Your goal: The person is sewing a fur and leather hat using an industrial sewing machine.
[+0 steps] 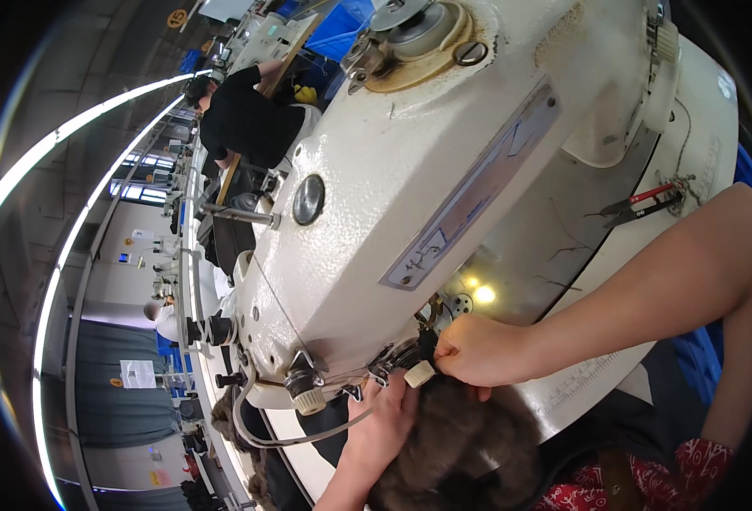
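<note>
A white industrial sewing machine fills the middle, its head pointing toward me. My left hand is raised at the machine's front, its bent fingertips close together beside the tension dial and a cream knob. Whatever those fingers pinch is too small to make out. My right hand is closed just right of that knob, near the needle area; its fingertips and anything in them are hidden. Below both hands lies a brown furry piece, with dark cloth beside it.
Red-handled thread snips lie on the machine bed's far right, near loose thread. A small lamp glows under the arm. Blue bins stand behind. A co-worker in black sits at the upper left.
</note>
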### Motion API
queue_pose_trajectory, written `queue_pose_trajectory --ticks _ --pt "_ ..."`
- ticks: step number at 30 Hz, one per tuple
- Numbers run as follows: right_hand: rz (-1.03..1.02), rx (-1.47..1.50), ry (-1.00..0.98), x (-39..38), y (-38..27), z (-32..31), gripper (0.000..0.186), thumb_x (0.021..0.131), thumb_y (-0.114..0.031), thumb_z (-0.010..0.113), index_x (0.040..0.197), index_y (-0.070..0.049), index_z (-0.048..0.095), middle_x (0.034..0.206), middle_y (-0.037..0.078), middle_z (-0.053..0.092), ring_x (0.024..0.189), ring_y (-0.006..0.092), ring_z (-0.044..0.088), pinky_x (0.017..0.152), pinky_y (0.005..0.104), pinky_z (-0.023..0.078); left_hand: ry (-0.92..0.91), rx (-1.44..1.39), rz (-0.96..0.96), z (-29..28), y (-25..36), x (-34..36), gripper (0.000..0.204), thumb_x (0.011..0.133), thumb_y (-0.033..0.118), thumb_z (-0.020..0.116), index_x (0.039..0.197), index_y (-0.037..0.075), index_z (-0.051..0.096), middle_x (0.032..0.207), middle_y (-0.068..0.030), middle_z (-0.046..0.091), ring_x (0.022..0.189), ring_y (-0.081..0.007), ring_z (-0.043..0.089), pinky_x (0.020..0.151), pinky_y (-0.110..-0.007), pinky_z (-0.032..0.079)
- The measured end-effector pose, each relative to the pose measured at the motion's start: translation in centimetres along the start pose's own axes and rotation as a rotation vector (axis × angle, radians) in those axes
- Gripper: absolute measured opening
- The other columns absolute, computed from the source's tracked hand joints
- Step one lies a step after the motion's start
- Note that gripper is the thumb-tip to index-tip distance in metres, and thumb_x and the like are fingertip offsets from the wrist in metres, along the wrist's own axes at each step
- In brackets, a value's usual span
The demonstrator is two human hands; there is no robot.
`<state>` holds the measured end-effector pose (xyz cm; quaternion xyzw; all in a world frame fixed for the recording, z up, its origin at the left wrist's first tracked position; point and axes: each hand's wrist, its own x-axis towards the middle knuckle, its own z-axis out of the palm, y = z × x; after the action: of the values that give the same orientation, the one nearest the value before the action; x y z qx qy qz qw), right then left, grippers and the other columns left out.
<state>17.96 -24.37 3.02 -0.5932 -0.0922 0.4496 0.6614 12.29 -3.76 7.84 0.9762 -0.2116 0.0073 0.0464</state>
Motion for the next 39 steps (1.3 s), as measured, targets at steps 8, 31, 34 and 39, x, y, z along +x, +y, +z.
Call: queue_pose_trajectory --ticks 8,31,34,39 --pt "-0.131 -0.448 -0.037 0.4 -0.6 -2.5 0.016 0.096 -0.008 0.056 0.089 0.004 0.065 0.076 0.013 0.072 0.057 0.024 0.072 0.047 0.0377 0.056 -0.039 -0.029 -0.043 -0.4 -0.1 0.2 0.03 0.08 0.002 0.077 0.109 0.011 0.074 0.095 -0.0074 0.073 0.084 -0.0303 0.067 0.076 -0.04 0.051" --pt "-1.246 -1.407 0.079 1.5 1.6 -4.3 0.014 0.088 -0.021 0.066 0.088 -0.008 0.059 0.076 0.005 0.057 0.058 0.0248 0.064 0.049 0.0383 0.052 -0.068 0.042 0.09 -2.6 1.5 0.7 0.03 0.089 0.017 0.074 0.116 0.005 0.069 0.116 -0.0132 0.072 0.1 -0.0332 0.067 0.084 -0.046 0.048" --pt "-1.202 -1.4 0.158 0.4 1.9 -3.6 0.016 0.09 -0.021 0.068 0.087 -0.009 0.058 0.076 0.005 0.055 0.057 0.024 0.063 0.048 0.0369 0.051 -0.155 -0.037 0.049 -3.4 1.2 0.3 0.027 0.093 0.018 0.07 0.117 0.005 0.067 0.109 -0.0126 0.07 0.097 -0.0342 0.065 0.082 -0.045 0.047" --pt "-1.06 -1.394 0.354 -0.3 2.1 -3.1 0.018 0.092 -0.021 0.069 0.087 -0.009 0.057 0.075 0.004 0.054 0.056 0.0234 0.062 0.046 0.0357 0.049 -0.028 -0.127 0.004 -2.4 1.1 0.0 0.025 0.092 0.016 0.071 0.116 0.009 0.069 0.093 -0.0106 0.065 0.087 -0.0341 0.063 0.08 -0.043 0.046"
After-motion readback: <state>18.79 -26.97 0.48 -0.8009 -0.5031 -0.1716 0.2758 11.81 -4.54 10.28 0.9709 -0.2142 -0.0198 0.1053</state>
